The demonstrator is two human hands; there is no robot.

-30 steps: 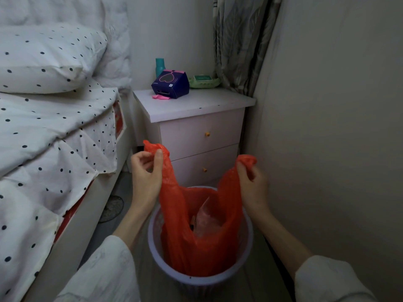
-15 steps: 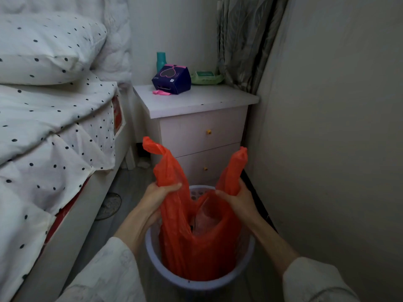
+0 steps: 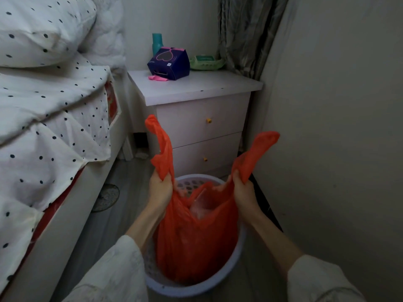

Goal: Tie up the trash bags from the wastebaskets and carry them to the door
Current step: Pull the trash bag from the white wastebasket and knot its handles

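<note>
Orange plastic trash bag point(image 3: 194, 243), just the one, sits inside one round pale lavender plastic wastebasket with a perforated wall point(image 3: 238, 253) on the grey floor, near the bottom middle of the view. The bag has two handle loops sticking up, one on each side, and its mouth gapes between them with some crumpled clear stuff inside, can't tell what. Left hand point(image 3: 160, 188) is fisted around the base of the left loop, right hand point(image 3: 242, 190) is fisted around the base of the right loop, so both are holding the bag and pulling the loops apart a bit. Farther back there's one white two-drawer nightstand point(image 3: 196, 90) with two small yellow knobs, one per drawer. On top of it: one dark blue cardboard box with a pink heart outline point(image 3: 169, 64), one teal bottle point(image 3: 157, 42) behind it, one green tray point(image 3: 206, 63) to its right, and a small pink thing at the box's near edge. On the left is one bed with polka-dot white bedding point(image 3: 54, 110) and one matching pillow point(image 3: 41, 29). Grey patterned curtain point(image 3: 246, 33) hangs far right, beside a plain wall.
</note>
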